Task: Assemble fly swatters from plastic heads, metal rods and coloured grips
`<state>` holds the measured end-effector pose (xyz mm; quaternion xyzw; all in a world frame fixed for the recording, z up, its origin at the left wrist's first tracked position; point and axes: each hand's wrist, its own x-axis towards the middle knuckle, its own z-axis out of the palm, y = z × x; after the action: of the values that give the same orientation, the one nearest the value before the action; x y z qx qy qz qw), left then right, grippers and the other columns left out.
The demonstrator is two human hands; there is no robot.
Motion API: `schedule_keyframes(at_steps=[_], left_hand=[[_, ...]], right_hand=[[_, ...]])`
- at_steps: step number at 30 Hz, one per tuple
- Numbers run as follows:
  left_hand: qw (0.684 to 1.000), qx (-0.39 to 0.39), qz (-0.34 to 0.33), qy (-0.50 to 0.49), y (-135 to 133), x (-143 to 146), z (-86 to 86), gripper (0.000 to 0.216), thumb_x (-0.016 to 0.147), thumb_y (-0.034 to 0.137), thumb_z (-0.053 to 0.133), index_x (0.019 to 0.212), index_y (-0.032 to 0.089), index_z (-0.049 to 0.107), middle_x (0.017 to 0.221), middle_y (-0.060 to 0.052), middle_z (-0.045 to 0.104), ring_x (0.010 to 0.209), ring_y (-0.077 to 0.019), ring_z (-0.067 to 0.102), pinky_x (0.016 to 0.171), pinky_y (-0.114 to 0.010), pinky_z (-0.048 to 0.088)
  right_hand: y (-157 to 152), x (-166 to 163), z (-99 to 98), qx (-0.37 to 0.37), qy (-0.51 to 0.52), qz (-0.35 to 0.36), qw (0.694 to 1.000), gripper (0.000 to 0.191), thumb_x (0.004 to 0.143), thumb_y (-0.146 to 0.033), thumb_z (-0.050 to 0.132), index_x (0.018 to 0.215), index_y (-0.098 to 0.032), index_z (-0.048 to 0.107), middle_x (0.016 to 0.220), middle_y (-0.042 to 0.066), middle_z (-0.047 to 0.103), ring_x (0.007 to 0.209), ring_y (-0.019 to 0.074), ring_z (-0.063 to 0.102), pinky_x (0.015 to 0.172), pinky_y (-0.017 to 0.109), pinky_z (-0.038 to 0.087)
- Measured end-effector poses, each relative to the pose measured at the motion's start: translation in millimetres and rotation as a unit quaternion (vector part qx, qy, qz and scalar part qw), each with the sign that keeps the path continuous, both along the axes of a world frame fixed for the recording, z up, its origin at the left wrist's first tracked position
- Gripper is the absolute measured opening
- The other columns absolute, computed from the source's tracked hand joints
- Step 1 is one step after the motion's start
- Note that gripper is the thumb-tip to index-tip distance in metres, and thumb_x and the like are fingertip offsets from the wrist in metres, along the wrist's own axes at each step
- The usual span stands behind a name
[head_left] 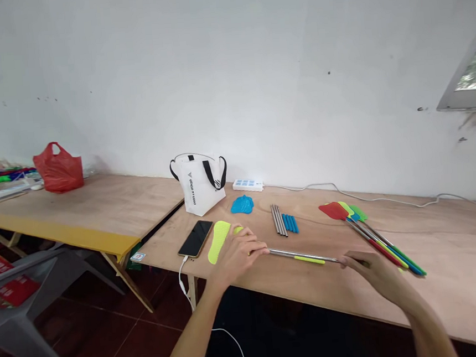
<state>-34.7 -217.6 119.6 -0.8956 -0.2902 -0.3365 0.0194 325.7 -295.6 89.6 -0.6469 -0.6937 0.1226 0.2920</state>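
Note:
A thin metal rod (303,254) stretches between my two hands above the front of the table. My left hand (242,251) is closed around its left end, where a bit of yellow shows between the fingers. Beside that hand lies a yellow fly swatter head (218,242), partly covered by it; whether it joins the rod is hidden. My right hand (368,267) pinches the rod's right end. Just behind the rod is a yellow handle sleeve (309,259). Farther back are several metal rods (279,221), several blue handle sleeves (290,223) and blue swatter heads (242,204).
Several assembled fly swatters (383,243) lie fanned at right. A phone (195,239) with a white cable sits at left. Behind stand a white bag (201,187) and a power strip (247,185). A red plastic bag (59,169) rests on the neighbouring table (99,207).

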Motion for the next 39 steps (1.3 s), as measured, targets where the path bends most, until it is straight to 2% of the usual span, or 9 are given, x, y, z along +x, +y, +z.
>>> schedule_keyframes(at_steps=[3, 7, 12, 15, 19, 22, 24, 34, 39], left_hand=[[0.999, -0.035, 0.003, -0.017, -1.4, 22.1, -14.6, 0.033, 0.104, 0.039, 0.054, 0.083, 0.025, 0.075, 0.070, 0.003, 0.070, 0.079, -0.0159, 0.056, 0.095, -0.039, 0.031], [0.999, -0.035, 0.005, -0.036, -6.9, 37.4, -23.7, 0.029, 0.102, 0.037, 0.058, 0.083, 0.025, 0.075, 0.066, 0.004, 0.066, 0.077, -0.0149, 0.056, 0.092, -0.038, 0.030], [1.000, 0.008, 0.004, -0.023, -11.7, 40.8, -22.7, 0.027, 0.103, 0.035, 0.057, 0.086, 0.023, 0.074, 0.066, 0.003, 0.066, 0.077, -0.0157, 0.056, 0.092, -0.039, 0.031], [0.999, 0.035, -0.005, -0.003, -10.8, 38.4, -21.7, 0.027, 0.103, 0.034, 0.056, 0.085, 0.022, 0.072, 0.067, 0.003, 0.067, 0.078, -0.0157, 0.056, 0.092, -0.039, 0.031], [0.997, 0.045, -0.046, 0.045, -8.2, 34.5, -22.4, 0.027, 0.103, 0.033, 0.057, 0.082, 0.022, 0.071, 0.071, 0.003, 0.069, 0.080, -0.0150, 0.057, 0.095, -0.038, 0.032], [0.995, 0.041, -0.068, 0.067, -7.6, 33.2, -23.1, 0.027, 0.103, 0.034, 0.058, 0.082, 0.022, 0.071, 0.072, 0.003, 0.070, 0.082, -0.0154, 0.058, 0.096, -0.038, 0.033], [0.994, 0.033, -0.073, 0.071, -7.8, 32.5, -22.6, 0.027, 0.103, 0.035, 0.057, 0.083, 0.022, 0.071, 0.073, 0.002, 0.071, 0.083, -0.0159, 0.058, 0.096, -0.039, 0.033], [0.997, -0.032, -0.065, 0.010, -7.8, 24.8, -12.8, 0.029, 0.104, 0.040, 0.054, 0.091, 0.025, 0.075, 0.079, 0.003, 0.073, 0.080, -0.0149, 0.059, 0.100, -0.038, 0.031], [0.999, -0.027, -0.032, -0.015, 3.0, 11.0, -10.4, 0.030, 0.104, 0.040, 0.053, 0.088, 0.023, 0.072, 0.085, 0.003, 0.077, 0.081, -0.0147, 0.060, 0.101, -0.039, 0.028]], right_hand=[[8.2, -40.5, -0.6, 0.096, -0.035, -0.032, 0.994, 0.057, 0.096, -0.068, 0.039, 0.075, -0.026, 0.073, 0.079, 0.005, 0.075, 0.071, 0.0233, 0.064, 0.073, 0.034, 0.042], [13.9, -87.4, -7.1, 0.225, -0.066, -0.005, 0.972, 0.050, 0.104, -0.054, 0.037, 0.085, -0.027, 0.074, 0.081, 0.003, 0.076, 0.074, 0.0187, 0.064, 0.076, 0.034, 0.035], [14.8, -114.9, -14.2, 0.277, -0.061, -0.006, 0.959, 0.049, 0.105, -0.051, 0.039, 0.084, -0.026, 0.074, 0.075, 0.001, 0.074, 0.070, 0.0158, 0.063, 0.077, 0.033, 0.032], [14.5, -113.8, -19.7, 0.240, -0.063, 0.003, 0.969, 0.051, 0.105, -0.055, 0.037, 0.083, -0.026, 0.074, 0.076, 0.002, 0.075, 0.069, 0.0167, 0.065, 0.072, 0.031, 0.033], [10.7, -108.7, -22.5, 0.125, -0.071, 0.012, 0.990, 0.057, 0.104, -0.058, 0.032, 0.077, -0.028, 0.071, 0.068, 0.001, 0.073, 0.063, 0.0194, 0.067, 0.057, 0.028, 0.033], [6.4, -108.4, -17.2, 0.039, -0.047, 0.057, 0.997, 0.059, 0.105, -0.056, 0.029, 0.069, -0.027, 0.066, 0.064, -0.001, 0.069, 0.059, 0.0185, 0.065, 0.057, 0.026, 0.037], [4.0, -109.7, -13.1, 0.023, -0.034, 0.067, 0.997, 0.058, 0.105, -0.056, 0.029, 0.069, -0.027, 0.065, 0.063, -0.002, 0.068, 0.058, 0.0184, 0.064, 0.057, 0.026, 0.038], [1.0, -113.4, -8.8, 0.174, -0.088, 0.019, 0.981, 0.052, 0.103, -0.059, 0.037, 0.083, -0.027, 0.072, 0.077, 0.004, 0.074, 0.069, 0.0200, 0.068, 0.059, 0.028, 0.035], [15.2, -73.8, -9.0, 0.254, -0.132, 0.039, 0.958, 0.047, 0.105, -0.049, 0.038, 0.083, -0.025, 0.073, 0.080, 0.005, 0.072, 0.080, 0.0197, 0.062, 0.073, 0.029, 0.038]])
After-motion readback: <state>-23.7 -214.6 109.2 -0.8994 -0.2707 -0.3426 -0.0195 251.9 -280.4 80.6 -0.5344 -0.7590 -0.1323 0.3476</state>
